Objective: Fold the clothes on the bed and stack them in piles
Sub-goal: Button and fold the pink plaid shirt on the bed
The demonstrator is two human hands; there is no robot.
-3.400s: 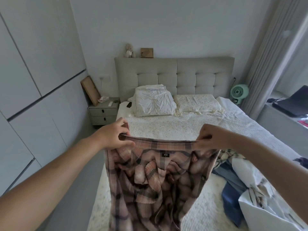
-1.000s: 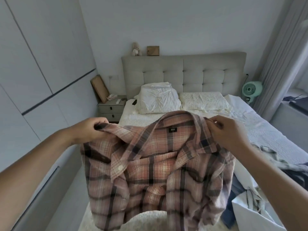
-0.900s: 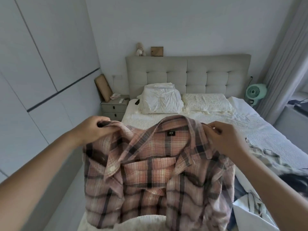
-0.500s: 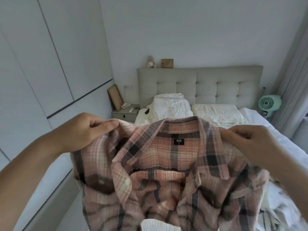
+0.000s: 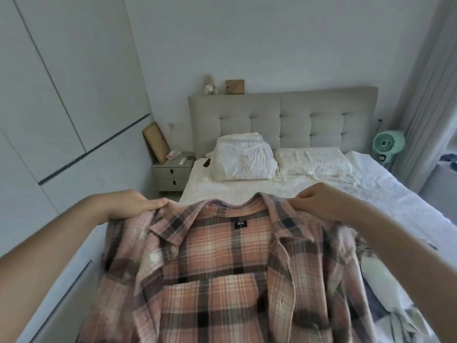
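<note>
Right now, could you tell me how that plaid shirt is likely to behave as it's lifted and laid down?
Probably floppy: the plaid shirt sags and creases between the left hand and right hand pinching its shoulders. Likely light, since fingertip pinches hold it. Its unbuttoned front may fall open.

we see shirt (image 5: 222, 268): pink-black plaid | bed (image 5: 346, 194): white | headboard (image 5: 296, 117): grey | fan (image 5: 388, 144): mint green

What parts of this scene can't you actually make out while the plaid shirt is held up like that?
- Head view: plaid shirt hem, cut off by the bottom edge.
- Bed near end, hidden behind the shirt.
- Remaining clothes, mostly covered by the right hand's forearm.
- Collar label, too small to read.
</note>
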